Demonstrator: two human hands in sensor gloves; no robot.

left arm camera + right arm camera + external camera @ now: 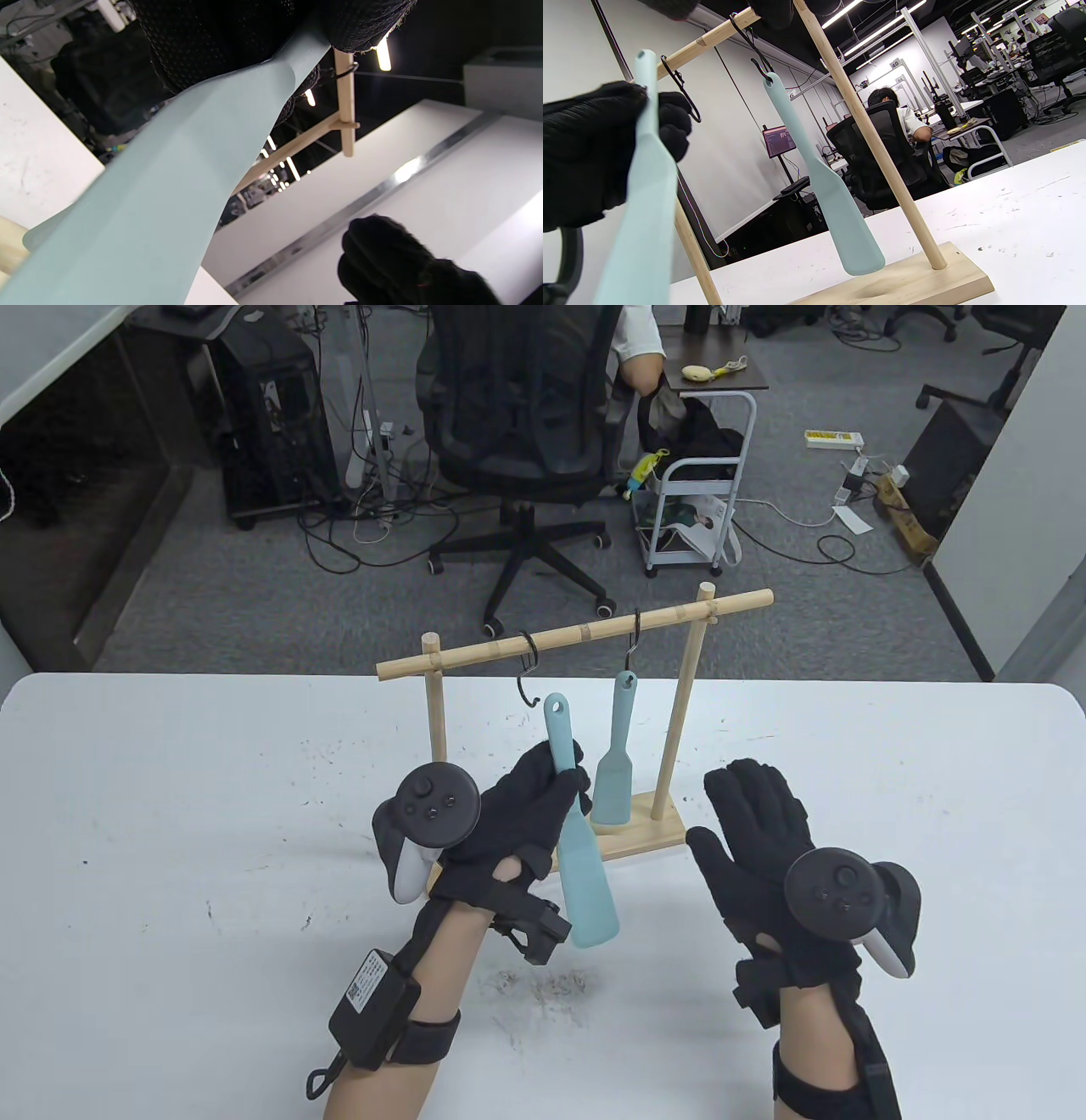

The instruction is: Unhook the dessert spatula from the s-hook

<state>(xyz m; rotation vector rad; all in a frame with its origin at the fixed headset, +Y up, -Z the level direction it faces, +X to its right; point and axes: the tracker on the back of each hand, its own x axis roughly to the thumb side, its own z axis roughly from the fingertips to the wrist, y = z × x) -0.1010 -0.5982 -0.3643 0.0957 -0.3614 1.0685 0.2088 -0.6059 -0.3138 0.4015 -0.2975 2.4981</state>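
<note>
Broadly, I am looking down on a white table [170, 831] with a wooden hanging rack [594, 632] standing near its far middle: a flat base, two upright posts and a bamboo crossbar. Two black s-hooks hang from that bar. The left s-hook [528, 666] is bare; the right s-hook [631, 645] carries a second pale blue spatula [614, 759], hanging straight down with its blade just above the rack's base. My left hand [517, 814] is wrapped around the handle of the dessert spatula [573, 823], fingers curled tightly on it, with the hanging hole at the top just right of the bare hook and, as far as I can judge, clear of it. The right wrist view supports this: the handle tip stands apart from the hook's lower curve. My right hand [759, 848] hovers to the right of the rack, fingers spread and flat, gripping nothing. I judge the unhooking essentially done; what is left is carrying the spatula away from the rack.
</note>
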